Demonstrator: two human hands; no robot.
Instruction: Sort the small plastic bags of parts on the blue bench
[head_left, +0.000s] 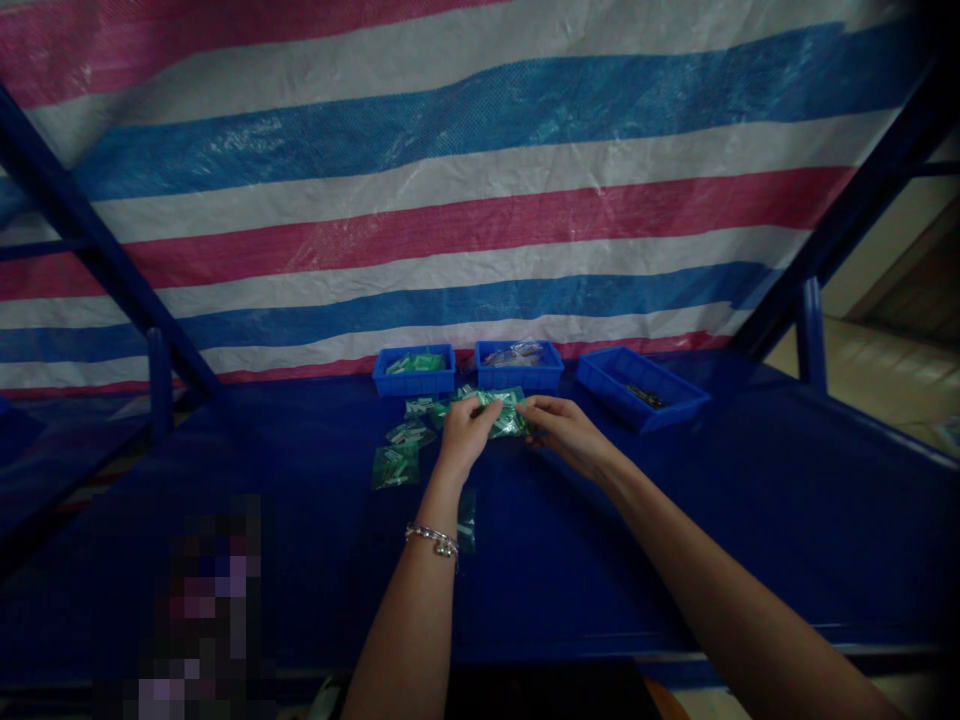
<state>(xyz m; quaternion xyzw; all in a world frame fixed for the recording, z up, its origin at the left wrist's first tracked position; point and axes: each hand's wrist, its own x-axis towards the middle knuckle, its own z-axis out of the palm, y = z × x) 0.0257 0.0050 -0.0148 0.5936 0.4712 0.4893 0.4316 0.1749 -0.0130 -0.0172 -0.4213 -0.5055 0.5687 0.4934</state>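
A green plastic packet is pinched at centre frame by the closed fingers of the left hand and right hand; more packets are strewn leftward on the blue table, below three blue trays and a striped tarpaulin.
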